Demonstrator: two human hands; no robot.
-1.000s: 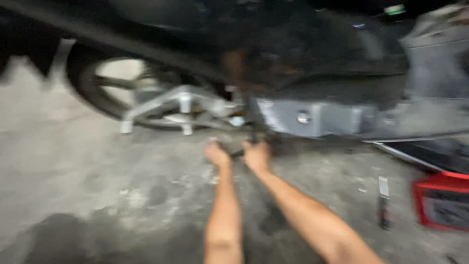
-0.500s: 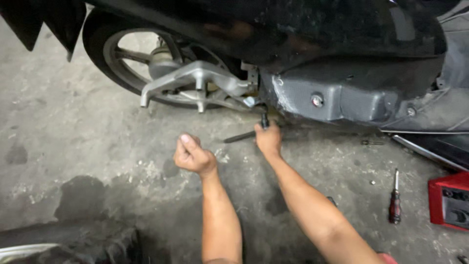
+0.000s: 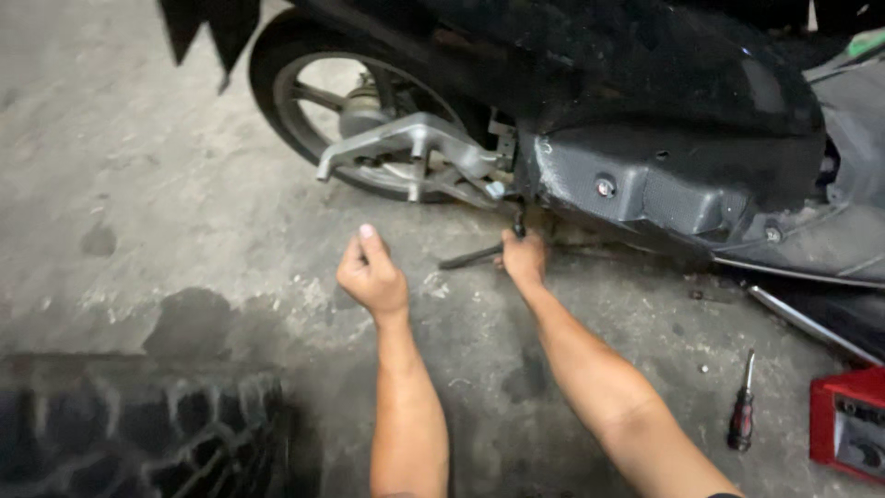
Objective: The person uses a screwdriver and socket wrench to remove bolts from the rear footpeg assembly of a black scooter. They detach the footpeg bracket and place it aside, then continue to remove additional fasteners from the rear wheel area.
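Note:
A black scooter stands on the concrete floor, its grey engine cover (image 3: 664, 189) and rear wheel (image 3: 304, 101) facing me. My right hand (image 3: 524, 260) is shut on a dark wrench (image 3: 470, 255). The wrench handle lies just above the floor and its head reaches up under the scooter, beside the silver swing-arm bracket (image 3: 415, 148). My left hand (image 3: 373, 275) hovers to the left of the wrench, apart from it. Its fingers are curled into a fist with the thumb raised, and nothing shows in it.
A screwdriver (image 3: 741, 406) with a dark red handle lies on the floor at the right, next to a red box (image 3: 848, 424) at the frame edge. A knobbly black tyre (image 3: 138, 433) fills the bottom left corner. A metal rod (image 3: 802, 318) lies under the scooter's right side.
One second ago both hands were together at the wrench. My left hand has since come off it and moved left, closed in a fist. The right hand stays on the wrench.

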